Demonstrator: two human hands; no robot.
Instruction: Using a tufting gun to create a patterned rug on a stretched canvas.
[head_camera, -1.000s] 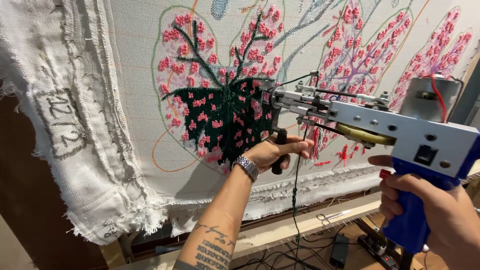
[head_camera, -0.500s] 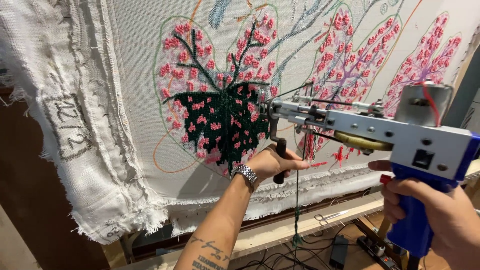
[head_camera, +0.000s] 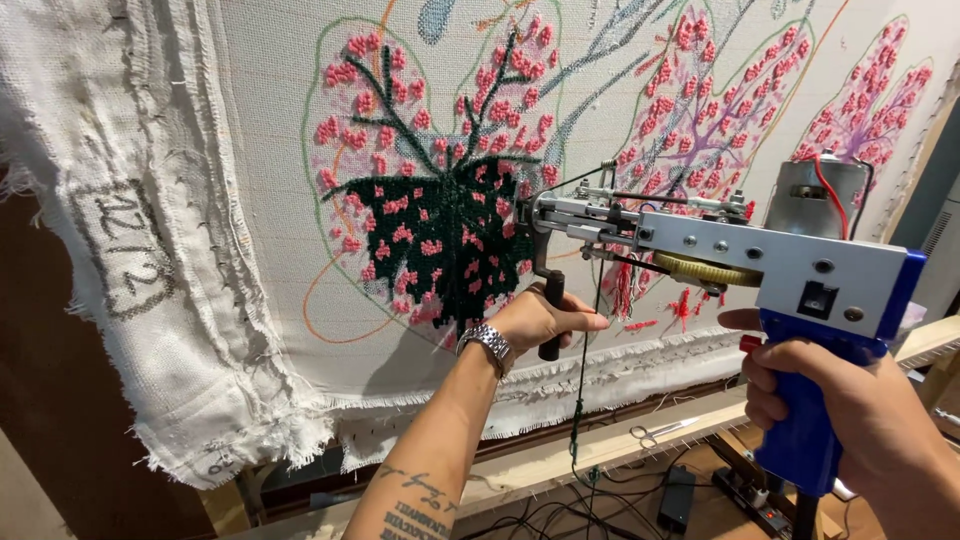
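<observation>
A blue and silver tufting gun points left at a white cloth stretched on a frame. My right hand grips its blue rear handle. My left hand, with a metal watch on the wrist, is closed around the black front handle under the gun's nose. The needle tip touches the right edge of a dark green tufted patch dotted with pink, inside a heart-shaped outline. A dark green yarn hangs down from the gun.
More pink and purple leaf shapes fill the cloth to the right. A wooden frame rail runs below, with scissors lying on it. Cables and a power strip lie on the floor. Frayed cloth edges hang at left.
The gun and both hands have stayed at nearly the same spot on the cloth; the nose has shifted slightly along the dark green patch's right edge.
</observation>
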